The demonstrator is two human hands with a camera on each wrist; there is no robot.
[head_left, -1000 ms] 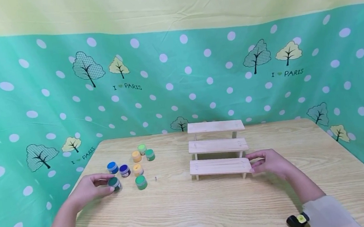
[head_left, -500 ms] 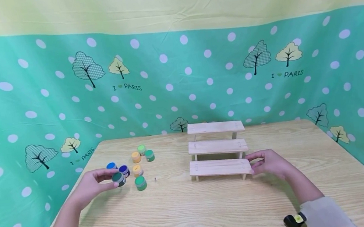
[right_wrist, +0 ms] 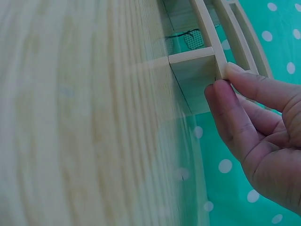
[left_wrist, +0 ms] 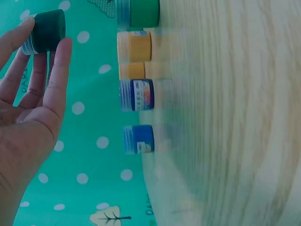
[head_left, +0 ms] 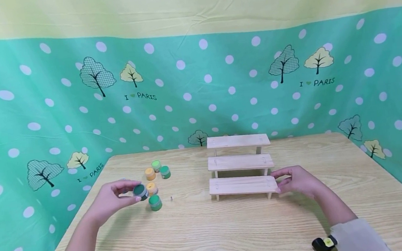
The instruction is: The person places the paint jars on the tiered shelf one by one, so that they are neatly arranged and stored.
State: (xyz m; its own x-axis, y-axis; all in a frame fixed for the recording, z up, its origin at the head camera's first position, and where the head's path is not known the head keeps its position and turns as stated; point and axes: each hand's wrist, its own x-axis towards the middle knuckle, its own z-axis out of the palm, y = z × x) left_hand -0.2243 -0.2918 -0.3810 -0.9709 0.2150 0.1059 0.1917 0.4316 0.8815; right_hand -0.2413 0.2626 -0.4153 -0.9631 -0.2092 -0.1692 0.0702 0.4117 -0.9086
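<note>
A dark green paint jar is pinched between the thumb and fingers of my left hand, held up off the table; the left wrist view shows the same dark green jar well apart from the others. My right hand pinches the right end of the lowest step of a three-tier wooden stand. In the right wrist view, thumb and forefinger hold the end of that step. The stand's shelves carry nothing.
Near the left hand stand a green jar, two orange jars, a light green jar and another green jar. A blue jar and a dark blue jar show in the left wrist view. A tiny bit lies on the table.
My left hand has lifted the dark green jar from the table and carried it rightward, now covering the two blue jars in the head view. My right hand stays on the stand.
</note>
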